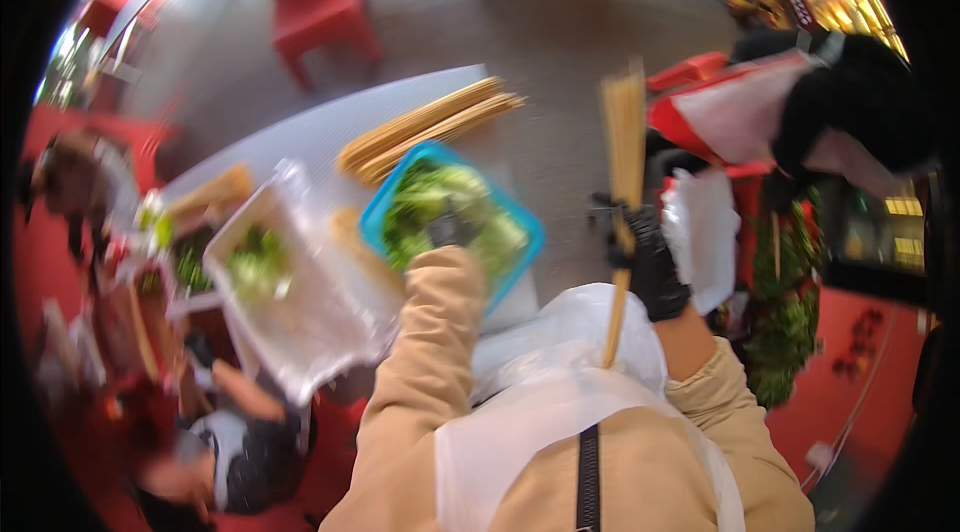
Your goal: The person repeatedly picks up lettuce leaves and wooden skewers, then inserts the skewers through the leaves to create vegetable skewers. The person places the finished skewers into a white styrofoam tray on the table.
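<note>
My left hand (452, 226), in a black glove, reaches into a blue plastic basket (525, 226) of leafy lettuce (439, 187); its fingers are blurred and partly lost among the leaves. A bundle of thin wooden skewers (624, 134) stands out of my right hand (646, 254), also black-gloved and closed round its lower part. Below that hand a thinner part of the bundle reaches down to my white plastic apron (540, 449). More skewers (427, 130) lie in bundles on the table behind the basket. A white tray (330, 329) with plastic film and some lettuce stands left of the basket.
The basket and tray stand on a pale table (292, 134). A red plastic chair (322, 6) is beyond it. At lower left a co-worker (240, 449) works near trays of greens. Another person (847, 104) in dark clothing is at right, near piled greens (784, 329).
</note>
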Demonstrator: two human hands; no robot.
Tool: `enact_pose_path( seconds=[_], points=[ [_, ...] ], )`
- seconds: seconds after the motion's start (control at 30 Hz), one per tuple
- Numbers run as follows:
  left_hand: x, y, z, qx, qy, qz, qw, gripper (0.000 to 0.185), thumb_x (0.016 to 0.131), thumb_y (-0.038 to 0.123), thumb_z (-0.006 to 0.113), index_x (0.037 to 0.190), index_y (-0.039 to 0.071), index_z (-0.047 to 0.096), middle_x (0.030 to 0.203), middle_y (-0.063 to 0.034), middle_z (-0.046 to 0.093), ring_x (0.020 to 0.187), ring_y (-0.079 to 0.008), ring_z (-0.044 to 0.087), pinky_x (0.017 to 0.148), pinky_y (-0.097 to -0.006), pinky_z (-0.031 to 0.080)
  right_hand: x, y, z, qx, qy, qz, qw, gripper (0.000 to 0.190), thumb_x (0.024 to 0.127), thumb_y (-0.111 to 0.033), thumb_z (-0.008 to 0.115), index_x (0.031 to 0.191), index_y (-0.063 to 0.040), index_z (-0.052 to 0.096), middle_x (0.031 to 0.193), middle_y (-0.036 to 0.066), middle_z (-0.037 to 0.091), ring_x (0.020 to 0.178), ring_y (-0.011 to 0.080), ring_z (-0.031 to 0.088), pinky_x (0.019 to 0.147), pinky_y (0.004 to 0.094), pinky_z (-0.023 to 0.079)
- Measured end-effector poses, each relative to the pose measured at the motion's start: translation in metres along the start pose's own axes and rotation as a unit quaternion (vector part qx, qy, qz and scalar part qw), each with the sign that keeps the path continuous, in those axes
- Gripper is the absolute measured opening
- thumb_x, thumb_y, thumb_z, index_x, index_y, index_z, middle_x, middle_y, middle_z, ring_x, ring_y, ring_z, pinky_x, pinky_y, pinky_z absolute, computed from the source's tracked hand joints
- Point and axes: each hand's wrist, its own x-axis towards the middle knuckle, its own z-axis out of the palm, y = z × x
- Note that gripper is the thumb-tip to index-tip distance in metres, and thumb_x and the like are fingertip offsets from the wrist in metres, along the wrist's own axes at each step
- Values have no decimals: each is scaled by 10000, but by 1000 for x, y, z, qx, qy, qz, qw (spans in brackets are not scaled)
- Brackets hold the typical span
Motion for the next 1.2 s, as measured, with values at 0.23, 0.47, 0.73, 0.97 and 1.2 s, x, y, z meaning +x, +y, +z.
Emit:
enact_pose_path(
  seconds=[0.23, 0.47, 0.73, 0.97, 1.2],
  points=[
    [32, 31, 15, 23, 95, -117, 988, 242, 803, 216, 607, 962, 45, 541, 792, -77, 581, 714, -181, 557, 631, -280, 490, -18, 51, -31, 134, -40, 3, 990, 253, 863, -243, 514, 1048, -71, 513, 646, -1, 509, 455, 69, 484, 387, 196, 396],
    [-21, 37, 20, 43, 174, -170, 969, 292, 781, 237, 632, 969, 33, 543, 824, -81, 594, 739, -204, 563, 655, -279, 504, -21, 39, -26, 150, -11, 13, 988, 273, 859, -301, 526, 1022, -82, 525, 635, -21, 497, 462, 51, 436, 401, 185, 352],
    [-80, 49, 50, 65, 125, -186, 972, 300, 743, 243, 685, 940, 49, 566, 915, -112, 580, 843, -238, 568, 691, -292, 516, -2, 51, 13, 185, -84, -39, 978, 295, 850, -162, 539, 1117, -64, 462, 679, 3, 534, 501, 55, 468, 421, 178, 374],
    [-143, 58, 123, 109, -12, -65, 992, 443, 810, 85, 592, 1206, 52, 396, 1133, -116, 513, 951, -225, 553, 813, -330, 498, -14, 33, 36, 198, -149, -112, 962, 307, 827, -119, 567, 1118, -48, 502, 711, -11, 550, 537, 48, 477, 454, 172, 386],
    [-195, 92, 169, 206, -61, 55, 975, 425, 812, -42, 525, 1206, 36, 388, 1148, -126, 498, 1000, -236, 534, 876, -345, 469, -27, 9, 59, 169, -142, -183, 958, 317, 832, -112, 569, 1132, -29, 506, 818, -16, 571, 718, 57, 508, 614, 194, 436]
  ],
)
